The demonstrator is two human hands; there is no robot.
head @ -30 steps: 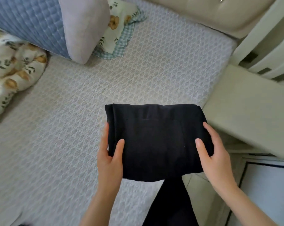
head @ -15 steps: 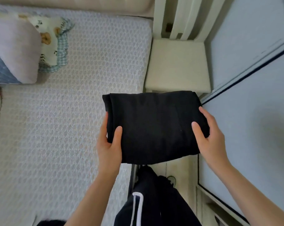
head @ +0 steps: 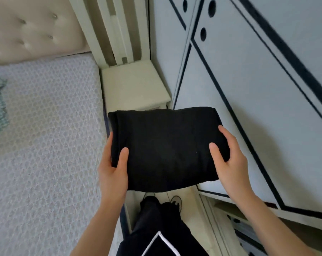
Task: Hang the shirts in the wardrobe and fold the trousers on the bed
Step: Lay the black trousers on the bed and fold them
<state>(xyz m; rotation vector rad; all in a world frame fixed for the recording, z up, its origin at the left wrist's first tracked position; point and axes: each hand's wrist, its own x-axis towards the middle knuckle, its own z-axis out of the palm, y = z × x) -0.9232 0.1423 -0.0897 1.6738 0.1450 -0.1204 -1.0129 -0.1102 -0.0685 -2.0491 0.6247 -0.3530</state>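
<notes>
Head cam, the only view. The black trousers (head: 165,148) are folded into a fat square pack & held up in the air, not lying on anything. The pack is near the middle of the pic, over the floor strip btw the bed (head: 42,145) and the wardrobe door (head: 258,89).

L hand (head: 112,172) grips the pack's 9 o'clock end. Its thumb (head: 123,157) is on top and the other fingers go under, so they're hidden. R hand (head: 230,167) grips the 3 o'clock end the same way, thumb on top. Both hands are closed round the cloth, so no hand is free.

The big thing for the next move: the pack's long side runs 9 to 3, w/ one hand at each short end. From the pack, the bed is at 9 o'clock, just beside the L hand. The wardrobe door is from 3 up to 1 o'clock, just beside the R hand. A small cream nightstand (head: 134,85) is at 12, past the pack's far edge. So the L hand is nearer the bed & the R hand is nearer the wardrobe.

My guess: the folding looks done for this pair. To land on the bed, the pack must go sideways toward 9, L hand first. The bit of door I can see looks shut, so going toward 3 would need a free hand. Keep the pack flat or the folds may slip open.

At 6 o'clock are the person's own legs (head: 162,228) in dark pants w/ a white stripe.
</notes>
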